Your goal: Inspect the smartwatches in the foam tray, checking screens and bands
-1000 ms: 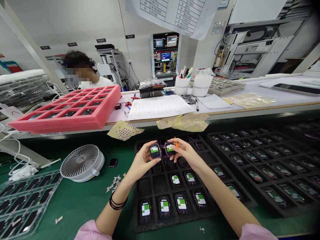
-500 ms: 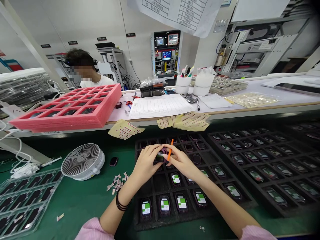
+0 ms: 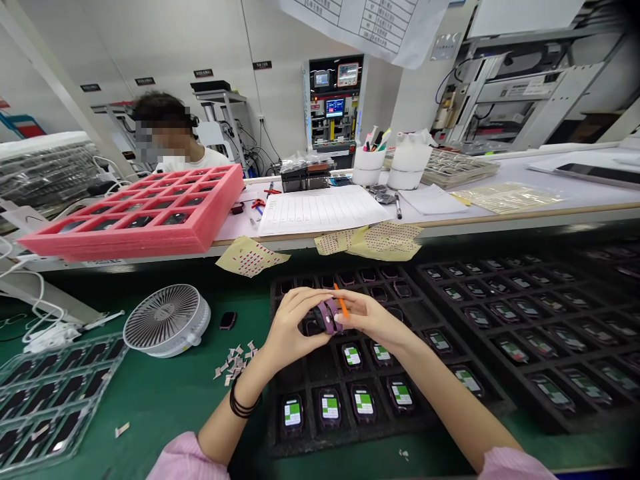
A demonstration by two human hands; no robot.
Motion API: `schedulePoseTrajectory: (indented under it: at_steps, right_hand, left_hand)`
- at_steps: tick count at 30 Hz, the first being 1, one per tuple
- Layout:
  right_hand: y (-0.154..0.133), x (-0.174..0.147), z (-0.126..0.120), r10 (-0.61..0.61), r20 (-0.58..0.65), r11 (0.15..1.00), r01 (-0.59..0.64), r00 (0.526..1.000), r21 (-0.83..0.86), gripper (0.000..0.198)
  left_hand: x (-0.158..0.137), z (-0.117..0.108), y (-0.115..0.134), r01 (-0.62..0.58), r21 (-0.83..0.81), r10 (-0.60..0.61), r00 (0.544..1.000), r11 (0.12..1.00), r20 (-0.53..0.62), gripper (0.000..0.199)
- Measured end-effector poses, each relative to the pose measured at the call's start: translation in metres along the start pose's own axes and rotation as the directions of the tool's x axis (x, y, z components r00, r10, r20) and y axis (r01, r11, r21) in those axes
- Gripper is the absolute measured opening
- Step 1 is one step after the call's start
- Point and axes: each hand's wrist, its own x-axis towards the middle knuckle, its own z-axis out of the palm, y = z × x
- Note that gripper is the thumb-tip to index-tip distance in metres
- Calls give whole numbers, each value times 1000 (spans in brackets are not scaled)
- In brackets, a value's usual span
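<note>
My left hand (image 3: pixel 290 327) is closed around a purple-edged smartwatch (image 3: pixel 329 316), its side facing me and a gap showing along the casing. In my right hand (image 3: pixel 369 321) is a thin orange pry stick (image 3: pixel 344 308), pinched beside the watch; those fingers also touch the casing. Whether the stick's tip sits in the gap cannot be made out. Below both hands lies a black foam tray (image 3: pixel 350 439) holding several watches, some with lit green-and-white screens (image 3: pixel 363 402).
More watches fill a second black tray (image 3: pixel 515 363) to the right. Leftward are a grey fan (image 3: pixel 167 321), a single watch (image 3: pixel 228 321), small loose strips (image 3: pixel 235 363) and a clear tray (image 3: pixel 55 393). A pink foam tray (image 3: pixel 200 230) sits on the shelf; a co-worker (image 3: pixel 165 133) is beyond.
The watch has turned so that its purple side now shows. The orange stick has tilted the other way, its top leaning left, and my right fingers have shifted on it.
</note>
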Motion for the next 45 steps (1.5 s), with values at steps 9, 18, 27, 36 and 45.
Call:
schedulePoseTrajectory:
  at_steps: [9, 18, 27, 36, 45]
  right_hand:
    - [6, -2, -3, -89, -11, 991, 87, 996, -100, 52]
    - [2, -1, 6, -71, 11, 997, 72, 997, -17, 52]
    - [5, -1, 9, -113, -6, 993, 113, 994, 12, 54]
    - [4, -2, 10, -121, -27, 993, 122, 992, 2, 55]
    - [1, -3, 10, -116, -17, 993, 116, 993, -24, 53]
  left_hand:
    - [-2, 2, 1, -31, 41, 31, 1000, 999, -2, 55]
    - [-3, 4, 1, -35, 63, 34, 999, 997, 4, 54]
    - [-3, 6, 2, -25, 63, 25, 1000, 998, 8, 49]
    - [-4, 8, 2, -42, 71, 43, 999, 997, -6, 49]
    - [-3, 7, 2, 24, 4, -24, 1000, 1000, -17, 49]
